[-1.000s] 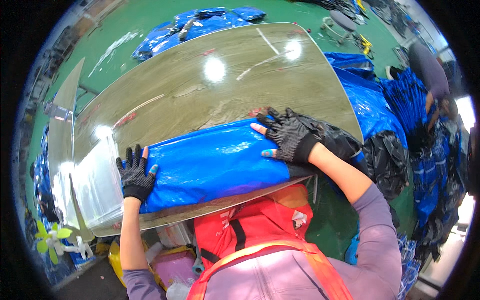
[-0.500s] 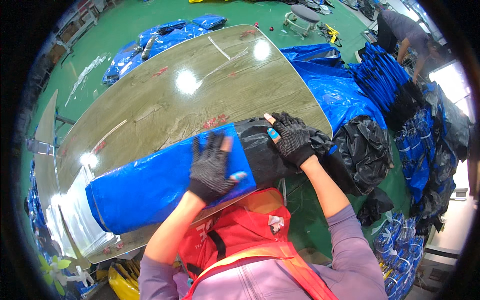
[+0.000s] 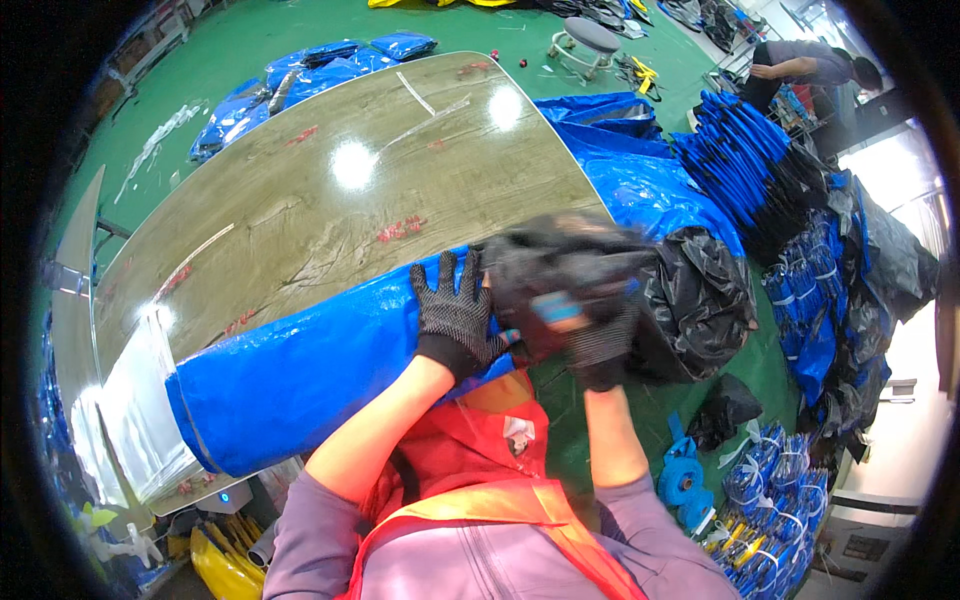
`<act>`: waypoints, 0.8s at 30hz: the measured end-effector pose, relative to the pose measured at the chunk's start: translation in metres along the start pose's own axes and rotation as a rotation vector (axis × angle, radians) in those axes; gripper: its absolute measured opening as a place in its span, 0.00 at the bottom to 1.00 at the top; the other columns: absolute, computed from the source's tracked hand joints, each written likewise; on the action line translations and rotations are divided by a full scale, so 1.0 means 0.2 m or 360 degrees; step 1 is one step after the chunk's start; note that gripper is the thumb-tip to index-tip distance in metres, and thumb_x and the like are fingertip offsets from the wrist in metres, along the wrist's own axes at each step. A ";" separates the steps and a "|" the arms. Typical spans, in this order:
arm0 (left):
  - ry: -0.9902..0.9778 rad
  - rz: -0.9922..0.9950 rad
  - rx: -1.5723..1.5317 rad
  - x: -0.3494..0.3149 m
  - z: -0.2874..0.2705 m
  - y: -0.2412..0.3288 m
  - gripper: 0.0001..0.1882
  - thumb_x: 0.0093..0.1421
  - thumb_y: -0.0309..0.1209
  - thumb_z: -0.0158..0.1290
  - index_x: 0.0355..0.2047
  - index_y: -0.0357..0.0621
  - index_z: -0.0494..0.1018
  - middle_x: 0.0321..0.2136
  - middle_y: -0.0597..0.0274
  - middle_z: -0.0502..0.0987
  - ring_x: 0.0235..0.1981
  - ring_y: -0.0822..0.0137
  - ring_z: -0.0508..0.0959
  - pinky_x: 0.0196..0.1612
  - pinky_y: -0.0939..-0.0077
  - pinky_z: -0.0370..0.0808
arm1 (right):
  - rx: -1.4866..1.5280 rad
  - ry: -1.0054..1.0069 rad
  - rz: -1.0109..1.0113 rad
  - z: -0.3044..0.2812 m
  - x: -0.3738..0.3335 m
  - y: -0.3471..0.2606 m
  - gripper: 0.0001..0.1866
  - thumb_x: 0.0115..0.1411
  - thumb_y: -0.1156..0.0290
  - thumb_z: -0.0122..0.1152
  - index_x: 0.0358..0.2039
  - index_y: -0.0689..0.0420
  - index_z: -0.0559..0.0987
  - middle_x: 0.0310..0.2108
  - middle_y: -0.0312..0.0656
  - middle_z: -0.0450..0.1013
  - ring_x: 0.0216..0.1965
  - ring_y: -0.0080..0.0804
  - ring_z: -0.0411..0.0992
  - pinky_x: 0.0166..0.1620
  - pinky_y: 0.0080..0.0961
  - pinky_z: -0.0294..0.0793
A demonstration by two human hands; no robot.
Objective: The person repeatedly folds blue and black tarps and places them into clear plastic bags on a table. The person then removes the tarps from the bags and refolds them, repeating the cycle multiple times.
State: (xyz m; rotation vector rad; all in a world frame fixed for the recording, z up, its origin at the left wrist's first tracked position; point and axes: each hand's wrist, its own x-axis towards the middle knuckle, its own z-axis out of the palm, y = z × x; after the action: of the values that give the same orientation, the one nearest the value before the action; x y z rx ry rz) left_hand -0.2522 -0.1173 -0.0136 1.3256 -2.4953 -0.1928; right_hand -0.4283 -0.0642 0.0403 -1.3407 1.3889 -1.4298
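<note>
A folded blue plastic sheet [image 3: 300,375], with a black section [image 3: 530,260] at its right end, lies along the near edge of the wood-patterned table [image 3: 330,220]. My left hand [image 3: 455,315], in a black dotted glove, presses on the right end of the blue part, fingers spread. At the black section is my right hand [image 3: 600,335], gloved too, with blue tape at a fingertip. Both it and the black material are smeared by motion, so its grip cannot be made out. Crumpled black plastic [image 3: 700,305] hangs just to the right.
Blue packs [image 3: 300,85] lie on the green floor beyond the table. A round stool [image 3: 590,40] stands farther back. On the right are stacked blue-and-black pieces [image 3: 735,160], tied blue bundles [image 3: 780,500], a blue tape roll [image 3: 685,480] and a bending co-worker [image 3: 810,65].
My left hand has slid right to the end of the blue part. My right hand has come nearer to me, and the black section has shifted and bunched up with it.
</note>
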 end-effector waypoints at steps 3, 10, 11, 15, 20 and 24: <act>-0.0335 -0.0031 -0.0214 -0.03 -0.08 -0.07 0.39 0.52 0.56 0.53 0.60 0.51 0.63 0.63 0.52 0.59 0.63 0.49 0.57 0.64 0.47 0.46 | -0.1027 -0.0623 -0.0875 0.33 0.04 -0.24 0.30 0.44 0.68 0.68 0.50 0.60 0.73 0.44 0.53 0.72 0.45 0.51 0.71 0.49 0.38 0.69; -0.0823 -0.0572 0.0661 -0.21 -0.91 -0.34 0.27 0.48 0.43 0.56 0.46 0.43 0.74 0.43 0.44 0.76 0.48 0.45 0.73 0.54 0.59 0.69 | -0.1518 -0.1135 -0.0757 0.51 -0.06 -0.17 0.47 0.42 0.48 0.68 0.64 0.41 0.62 0.65 0.51 0.55 0.68 0.60 0.43 0.65 0.64 0.31; -0.0342 -0.1032 -0.0320 -0.25 -0.95 -0.35 0.29 0.51 0.43 0.53 0.50 0.35 0.70 0.48 0.40 0.73 0.53 0.42 0.70 0.58 0.53 0.63 | -0.1445 -0.1241 -0.0709 0.52 -0.09 -0.15 0.48 0.43 0.45 0.67 0.65 0.42 0.60 0.67 0.50 0.51 0.69 0.59 0.41 0.66 0.63 0.29; -0.0443 -0.0163 0.0001 -0.44 -0.54 -0.35 0.33 0.56 0.42 0.48 0.61 0.42 0.61 0.63 0.46 0.58 0.65 0.44 0.55 0.65 0.36 0.38 | -0.1258 -0.0888 -0.0814 0.54 -0.04 -0.08 0.44 0.47 0.44 0.62 0.61 0.52 0.65 0.59 0.54 0.62 0.63 0.57 0.55 0.65 0.58 0.41; 0.0184 -0.0200 0.0191 -0.62 -0.04 -0.43 0.33 0.61 0.48 0.45 0.63 0.47 0.60 0.65 0.55 0.57 0.66 0.44 0.52 0.64 0.33 0.36 | -0.1602 -0.0564 -0.0577 0.59 0.17 0.00 0.37 0.53 0.51 0.59 0.57 0.64 0.67 0.48 0.55 0.71 0.54 0.53 0.67 0.60 0.51 0.57; -0.0064 -0.0020 0.0180 -0.59 -0.27 -0.47 0.34 0.60 0.48 0.46 0.64 0.47 0.58 0.64 0.52 0.59 0.64 0.45 0.57 0.66 0.41 0.42 | -0.1548 -0.0807 -0.0599 0.77 0.04 -0.03 0.39 0.53 0.47 0.54 0.57 0.64 0.67 0.53 0.60 0.68 0.56 0.61 0.63 0.60 0.54 0.56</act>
State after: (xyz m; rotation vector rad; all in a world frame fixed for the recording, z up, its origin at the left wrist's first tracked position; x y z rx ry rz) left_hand -0.0995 -0.0717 -0.0108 1.3948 -2.5660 -0.0832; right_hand -0.2803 -0.1056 0.0283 -2.4633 1.5634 -0.4632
